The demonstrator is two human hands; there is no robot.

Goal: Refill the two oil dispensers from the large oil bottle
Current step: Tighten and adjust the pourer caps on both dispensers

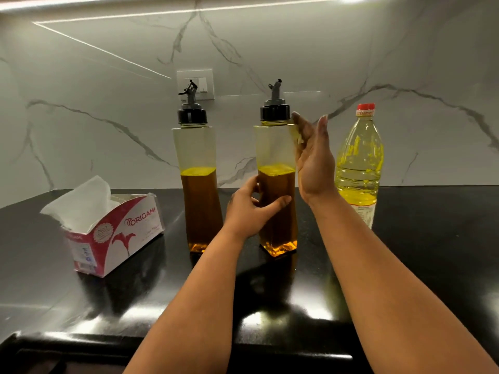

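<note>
Gripping right dispenser (276,184) low with left hand (249,209); right hand (313,160) hovering open by its black cap (275,112). Standing roughly half full beside left dispenser (198,182), both capped. Large oil bottle (359,168) sealed at right. Apparently just starting; no refilling done yet.

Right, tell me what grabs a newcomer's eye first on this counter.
Two tall oil dispensers with black pour-spout caps stand mid-counter, each a little over half full of amber oil: the left dispenser stands alone, while the left hand grips the right dispenser low down and the open right hand hovers beside its upper part. The large oil bottle, red-capped, stands at right; a red-and-white tissue box sits at left.
</note>
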